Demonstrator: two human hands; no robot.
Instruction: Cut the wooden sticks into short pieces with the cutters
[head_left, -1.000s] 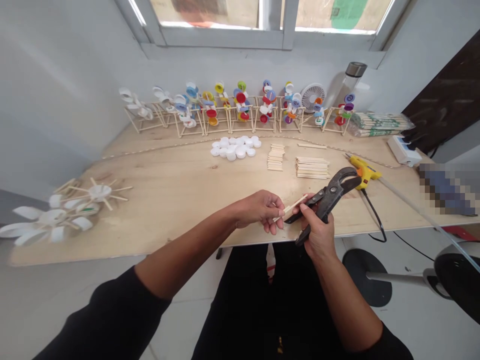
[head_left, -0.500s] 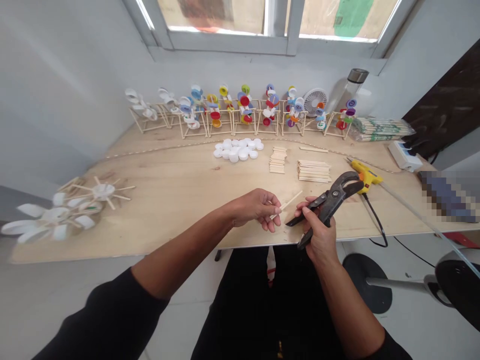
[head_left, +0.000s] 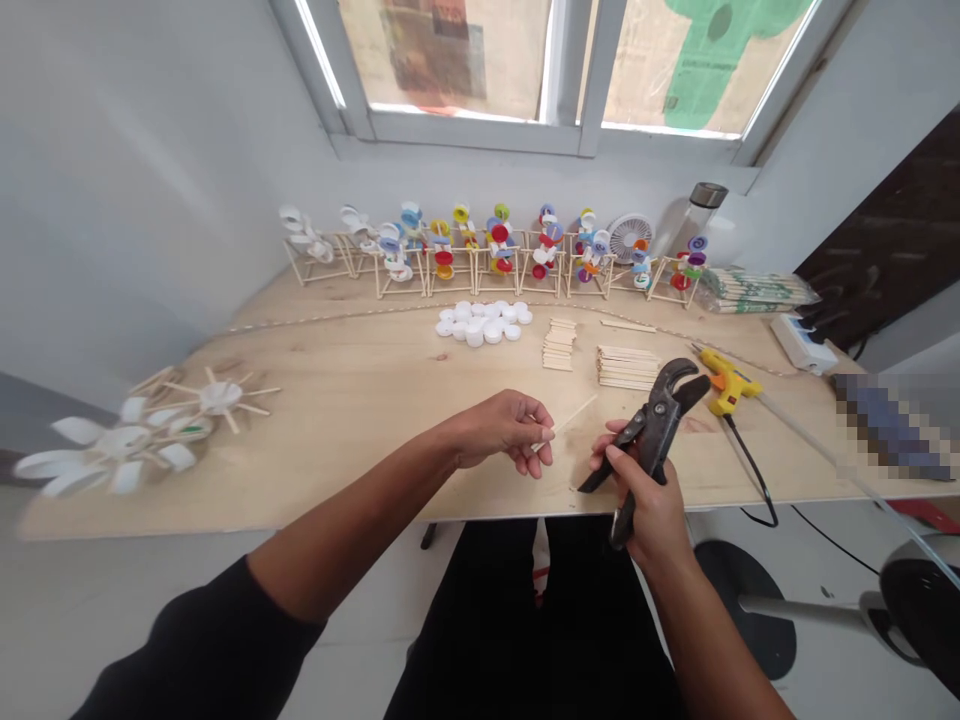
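Between the thumb and fingers of my left hand (head_left: 517, 432) is a thin pale wooden stick (head_left: 576, 412), its free end pointing up and right. My right hand (head_left: 646, 490) is closed around the handles of a dark metal cutter (head_left: 651, 425), whose curved jaws are parted and point up and right. The stick and the cutter are apart, both above the front part of the table. Beyond them lie a stack of longer cut sticks (head_left: 628, 367) and a stack of shorter ones (head_left: 559, 345). White bottle caps (head_left: 475, 332) form a cluster to their left.
Along the back of the wooden table (head_left: 337, 400) stand several stick frames with coloured caps (head_left: 501, 260). At the right are a yellow glue gun (head_left: 727, 380) with a cable, a power strip (head_left: 802, 343) and bagged sticks (head_left: 757, 290). White wheel shapes (head_left: 124, 442) lie at the left.
The camera view has tilted up slightly, so the table sits lower. My left hand has moved slightly away from the cutter with the stick, and the cutter is turned more upright.
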